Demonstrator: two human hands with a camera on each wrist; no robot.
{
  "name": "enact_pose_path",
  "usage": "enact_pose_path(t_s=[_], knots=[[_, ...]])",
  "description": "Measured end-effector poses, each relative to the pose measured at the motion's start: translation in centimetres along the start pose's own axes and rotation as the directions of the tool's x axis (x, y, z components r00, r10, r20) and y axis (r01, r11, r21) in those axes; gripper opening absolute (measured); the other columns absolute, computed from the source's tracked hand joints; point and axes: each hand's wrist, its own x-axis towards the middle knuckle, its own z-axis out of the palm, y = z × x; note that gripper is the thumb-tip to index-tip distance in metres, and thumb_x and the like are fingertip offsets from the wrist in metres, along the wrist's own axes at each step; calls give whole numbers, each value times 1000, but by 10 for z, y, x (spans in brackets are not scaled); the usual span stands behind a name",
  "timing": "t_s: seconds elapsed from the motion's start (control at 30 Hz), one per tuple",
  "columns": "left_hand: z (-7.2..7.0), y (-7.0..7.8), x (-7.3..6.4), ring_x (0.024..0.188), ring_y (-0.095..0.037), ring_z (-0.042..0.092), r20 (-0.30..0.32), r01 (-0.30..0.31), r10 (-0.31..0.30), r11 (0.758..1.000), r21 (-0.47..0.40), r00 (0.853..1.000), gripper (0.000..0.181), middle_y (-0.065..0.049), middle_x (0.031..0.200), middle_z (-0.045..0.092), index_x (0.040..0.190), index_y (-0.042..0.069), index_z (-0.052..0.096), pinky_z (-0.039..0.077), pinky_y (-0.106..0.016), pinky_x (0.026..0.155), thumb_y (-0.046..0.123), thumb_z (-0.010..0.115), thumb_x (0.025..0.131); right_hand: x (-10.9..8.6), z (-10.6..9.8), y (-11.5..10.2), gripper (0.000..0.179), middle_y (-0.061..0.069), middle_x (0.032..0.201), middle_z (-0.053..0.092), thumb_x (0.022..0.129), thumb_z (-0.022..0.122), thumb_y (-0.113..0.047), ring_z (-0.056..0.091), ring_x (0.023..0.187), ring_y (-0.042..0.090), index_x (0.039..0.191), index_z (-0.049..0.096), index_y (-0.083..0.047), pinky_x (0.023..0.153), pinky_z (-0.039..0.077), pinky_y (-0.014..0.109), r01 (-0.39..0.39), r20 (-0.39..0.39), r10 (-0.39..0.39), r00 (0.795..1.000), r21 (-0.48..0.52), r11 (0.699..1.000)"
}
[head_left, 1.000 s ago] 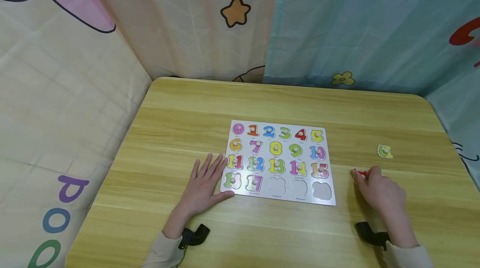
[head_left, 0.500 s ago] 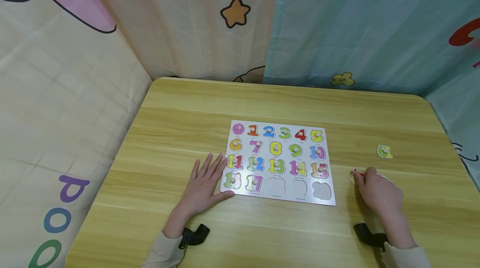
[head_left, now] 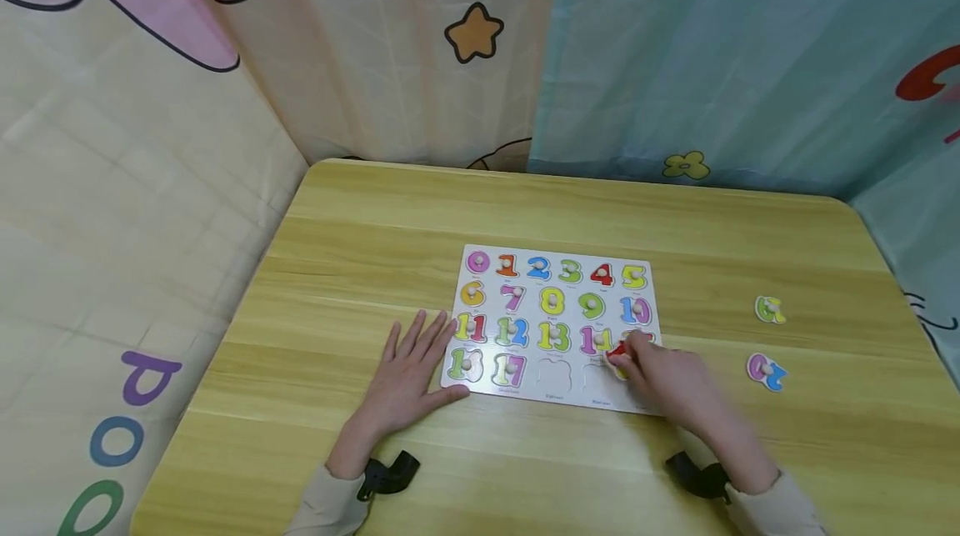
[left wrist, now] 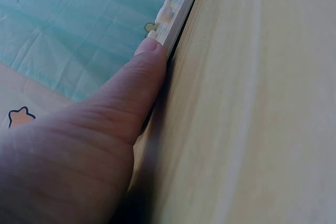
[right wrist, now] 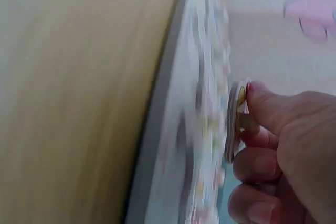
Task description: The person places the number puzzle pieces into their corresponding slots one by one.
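Observation:
A white number puzzle board (head_left: 555,375) lies on the table with knobbed number pieces in most of its recesses. My left hand (head_left: 405,373) is spread flat at the board's left side, thumb at its lower left corner; in the left wrist view the thumb (left wrist: 126,90) touches the board's edge. My right hand (head_left: 678,390) pinches a red and yellow number puzzle piece (head_left: 618,354) by its knob, over the lower right of the board. In the right wrist view the piece (right wrist: 233,121) is tilted on edge, apart from the board. My right hand covers the last recess.
To the right of the board lie a green and yellow number piece (head_left: 769,309) and a pink and blue number piece (head_left: 766,372). Printed curtains (head_left: 375,61) hang behind and beside the wooden table (head_left: 360,219). Each wrist wears a black camera mount.
My right hand has lifted the red and yellow puzzle piece from the table and carried it left over the board. The pink and blue piece is now uncovered. My left hand stays put.

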Motion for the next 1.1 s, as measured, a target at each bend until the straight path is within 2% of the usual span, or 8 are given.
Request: enact_pose_path(t_s=[0.13,0.23,0.3,0.53,0.93,1.1], knots=[[1,0,0,143,-28,1,0,2,-2,1000,5,1000,89,-4,157,15,152,15,22,-5,-51,111,66,51,86,9,8,-28,28,-11,53,29,90,65,-36,31,44,6,86,47,-15,41,25,22,182,48,-182,982,-12,983],[2,-1,0,143,-27,1,0,4,-4,1000,9,1000,89,-3,157,15,152,16,21,-5,-51,111,67,50,86,15,15,-42,29,-13,53,29,89,65,-38,31,43,7,87,49,-14,41,26,21,258,72,-257,964,-14,966],[2,-1,0,143,-27,1,0,2,-2,1000,11,1000,89,-3,157,15,152,16,21,-5,-51,111,67,50,85,18,20,-46,29,-14,53,29,89,65,-38,30,43,7,86,49,-15,41,26,21,279,71,-277,958,-7,960],[2,-1,0,143,-27,1,4,8,-8,1000,14,1000,89,-3,157,15,152,16,21,-6,-50,111,67,50,85,27,27,-53,27,-13,53,31,90,64,-39,30,42,6,87,49,-16,40,25,21,234,66,-235,970,17,972],[1,-1,1,143,-27,0,12,10,-10,1000,10,1000,90,-4,157,16,152,15,21,-6,-50,111,66,51,86,35,31,-58,27,-13,52,32,89,66,-34,33,42,5,89,52,-11,41,29,21,252,76,-256,964,51,966],[1,0,1,143,-28,1,2,3,-3,1000,7,1000,89,-5,157,17,152,14,22,-5,-51,111,66,52,85,36,32,-58,27,-13,52,33,88,67,-34,33,42,4,90,52,-12,41,30,21,232,88,-237,968,67,971]])
